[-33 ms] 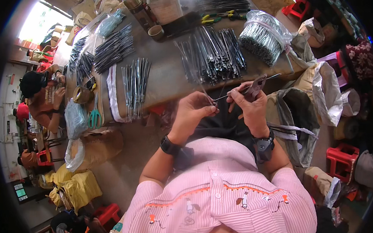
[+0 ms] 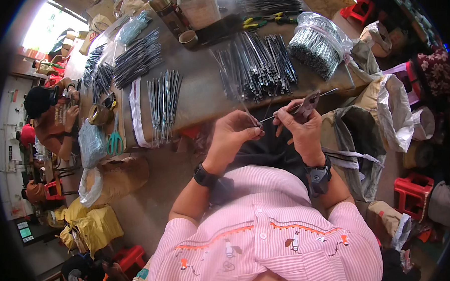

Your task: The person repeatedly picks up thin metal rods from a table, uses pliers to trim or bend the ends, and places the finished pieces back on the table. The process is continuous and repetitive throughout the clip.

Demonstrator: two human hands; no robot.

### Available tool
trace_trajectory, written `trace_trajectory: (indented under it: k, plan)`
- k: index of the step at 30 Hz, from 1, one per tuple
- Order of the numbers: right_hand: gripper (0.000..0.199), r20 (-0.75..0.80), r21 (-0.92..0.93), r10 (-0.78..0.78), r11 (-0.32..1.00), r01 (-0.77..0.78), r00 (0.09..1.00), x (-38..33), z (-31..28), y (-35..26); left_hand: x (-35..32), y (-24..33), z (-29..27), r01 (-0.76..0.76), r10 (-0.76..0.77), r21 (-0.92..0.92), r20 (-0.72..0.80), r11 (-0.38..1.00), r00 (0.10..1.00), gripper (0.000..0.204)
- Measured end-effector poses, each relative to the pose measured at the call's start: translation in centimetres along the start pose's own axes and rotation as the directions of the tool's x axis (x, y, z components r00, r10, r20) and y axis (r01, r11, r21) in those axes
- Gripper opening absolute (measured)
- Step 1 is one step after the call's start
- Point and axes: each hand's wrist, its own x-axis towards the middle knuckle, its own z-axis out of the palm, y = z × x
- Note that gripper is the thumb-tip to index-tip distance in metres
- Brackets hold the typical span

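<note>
Workbench with metal strips, hand tools and sacks

Bench: brown worktop (image 2: 195, 81), edges bowed by the lens; far end cut off by the upper rim.

Left hand (image 2: 233, 128): thumb and fingers pinched on the near end of a thin metal rod (image 2: 267, 119), just off the bench's front edge. Fingertips overlap the rod, so its very end cannot be made out. One pale strip rising from this hand is too blurred to name.

Right hand (image 2: 302, 130): closed around pliers (image 2: 311, 101), handles mostly hidden by the palm. A rod tip projects beyond the tool; whether it is the same rod, running behind the fingers, cannot be told.

Strips: large dark-and-silver pile (image 2: 261, 61), beyond the hands, its lower ends fanned; smaller row (image 2: 164, 105), to the left; plastic-wrapped bundle (image 2: 317, 49), to the right, contents partly veiled by glare.

Sundries: teal-handled scissors (image 2: 115, 141); brown tape roll (image 2: 100, 116); small cup (image 2: 188, 39), interior obscure; clear tub (image 2: 201, 13), top cropped.

Surroundings: open grey sack (image 2: 357, 151), depth in shadow; red stool (image 2: 412, 193); co-worker (image 2: 55, 115) at far left, face hidden by a dark cap.
</note>
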Motion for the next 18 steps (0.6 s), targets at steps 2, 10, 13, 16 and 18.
trace_trajectory:
  k: [2,10,13,16,18]
  plan:
    - [0.01,0.038,-0.047,0.034,0.998,-0.032,0.999,-0.2,0.1,0.1,0.0,0.2,0.0,0.004,-0.004,-0.013,-0.001,1.0,1.0,0.016]
    - [0.022,-0.138,-0.018,0.03,0.999,-0.033,0.99,0.7,-0.1,-0.5,-0.1,-0.3,-0.4,0.092,-0.092,0.007,-0.039,0.996,0.995,0.017]
    - [0.019,-0.199,0.092,-0.082,0.991,0.102,0.977,1.6,-1.2,-1.2,-0.1,-0.5,-0.5,0.108,-0.108,0.046,0.005,0.993,0.994,0.02]
    - [0.021,-0.103,0.078,0.097,0.993,-0.089,0.99,1.3,-1.9,-1.0,-0.2,-0.7,0.0,0.126,-0.142,0.168,0.084,0.978,0.986,0.026]
    - [0.022,-0.057,0.081,0.151,0.986,-0.146,0.987,1.0,-2.0,-0.5,-0.2,-0.7,0.5,0.16,-0.192,0.226,0.131,0.961,0.973,0.028]
